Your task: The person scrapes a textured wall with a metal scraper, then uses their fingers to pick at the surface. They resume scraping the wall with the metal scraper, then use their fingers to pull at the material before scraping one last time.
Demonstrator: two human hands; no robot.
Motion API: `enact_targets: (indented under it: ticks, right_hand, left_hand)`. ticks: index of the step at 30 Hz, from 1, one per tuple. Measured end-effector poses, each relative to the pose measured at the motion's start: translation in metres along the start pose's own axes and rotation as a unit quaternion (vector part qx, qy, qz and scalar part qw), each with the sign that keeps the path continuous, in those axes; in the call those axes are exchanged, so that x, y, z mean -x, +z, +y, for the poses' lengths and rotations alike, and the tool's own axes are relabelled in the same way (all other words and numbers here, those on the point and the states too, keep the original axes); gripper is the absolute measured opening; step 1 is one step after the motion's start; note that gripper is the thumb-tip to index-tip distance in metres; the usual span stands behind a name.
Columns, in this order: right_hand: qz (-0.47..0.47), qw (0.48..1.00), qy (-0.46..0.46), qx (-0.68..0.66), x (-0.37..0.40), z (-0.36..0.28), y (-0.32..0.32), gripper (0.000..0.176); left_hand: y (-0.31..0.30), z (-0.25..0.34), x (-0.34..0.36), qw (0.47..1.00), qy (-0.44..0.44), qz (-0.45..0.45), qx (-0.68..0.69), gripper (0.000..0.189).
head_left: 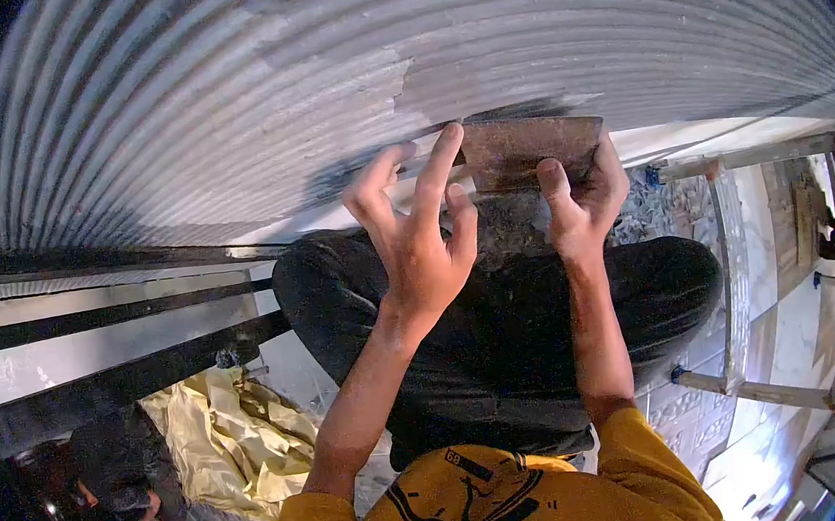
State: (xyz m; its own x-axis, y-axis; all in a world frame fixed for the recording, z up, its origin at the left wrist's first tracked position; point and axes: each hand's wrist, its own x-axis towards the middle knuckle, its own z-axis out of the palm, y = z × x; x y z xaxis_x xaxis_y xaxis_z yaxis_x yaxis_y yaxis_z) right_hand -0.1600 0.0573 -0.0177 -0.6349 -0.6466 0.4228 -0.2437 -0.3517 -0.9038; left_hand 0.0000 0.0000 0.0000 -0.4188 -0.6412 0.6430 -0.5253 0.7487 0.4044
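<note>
A rusty flat trowel blade (530, 145) lies against the ribbed grey wall (222, 108), at the lower edge of a patch of wet grey plaster (480, 79). My right hand (583, 199) grips the blade from below, thumb on its face and fingers round its right end. My left hand (415, 231) is spread beside it, with the index fingertip on the blade's upper left corner and the other fingers apart. Below both hands are my bent knees in black trousers (506, 342) and my yellow shirt (481, 505).
Black horizontal bars (112, 320) run along the left. Far below at lower left are a crumpled yellow sheet (233, 429) and another person in dark clothes (121, 470). A wooden scaffold frame (735, 270) stands at the right over a pale tiled floor.
</note>
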Motion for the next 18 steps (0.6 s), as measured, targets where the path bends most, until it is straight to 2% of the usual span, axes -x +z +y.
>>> enact_targets:
  ticks: [3, 6, 12, 18]
  right_hand:
    - [-0.016, 0.999, -0.024, 0.016, -0.004, 0.001, 0.0, 0.022]
    - [0.018, 0.996, -0.044, 0.072, -0.003, -0.004, 0.003, 0.02]
    - [0.019, 0.998, 0.001, 0.066, 0.001, 0.002, 0.006, 0.023]
    - [0.018, 0.999, 0.028, 0.003, 0.004, 0.004, 0.008, 0.026]
  left_hand:
    - [0.008, -0.004, 0.0, 1.0, -0.003, 0.021, 0.022, 0.052]
    - [0.009, -0.007, 0.0, 0.998, 0.009, 0.05, 0.04, 0.052]
    - [0.012, -0.003, 0.001, 0.999, 0.004, 0.045, 0.001, 0.053]
    - [0.011, 0.002, 0.001, 0.999, -0.01, 0.045, 0.011, 0.053]
